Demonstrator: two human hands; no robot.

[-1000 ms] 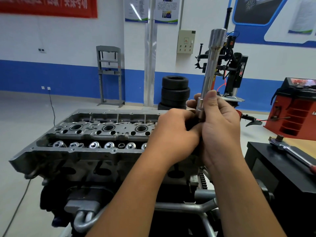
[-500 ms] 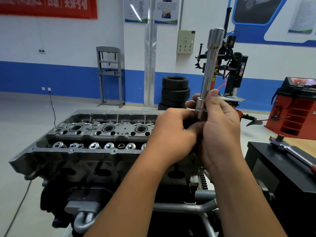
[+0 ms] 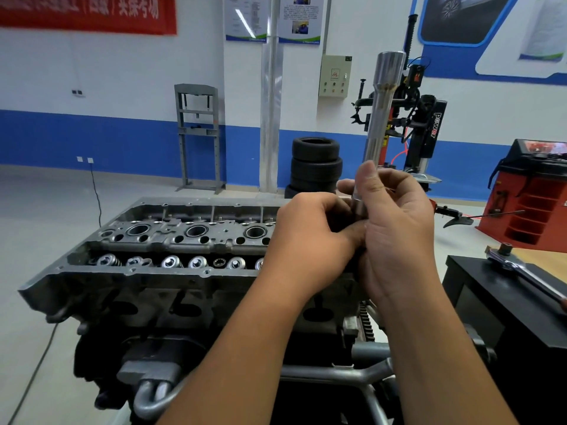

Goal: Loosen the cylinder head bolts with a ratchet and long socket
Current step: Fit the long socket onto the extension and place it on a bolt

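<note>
At centre frame the left hand curled around something hidden, probably the ratchet's head, while the right hand gripped the base of the long socket, which stood upright. This looked like fitting the socket to the ratchet; next it would need seating, then lowering onto a bolt. Beyond, left of centre, lay the cylinder head, untouched.

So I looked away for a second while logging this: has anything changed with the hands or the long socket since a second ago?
Very little. The right hand shifted its grip on the long socket: the thumb now lies higher along the shaft and the fingers look a bit looser. The left hand stayed closed at the socket's lower end. The socket stayed upright above the cylinder head, and the ratchet has not moved from the black bench.
</note>
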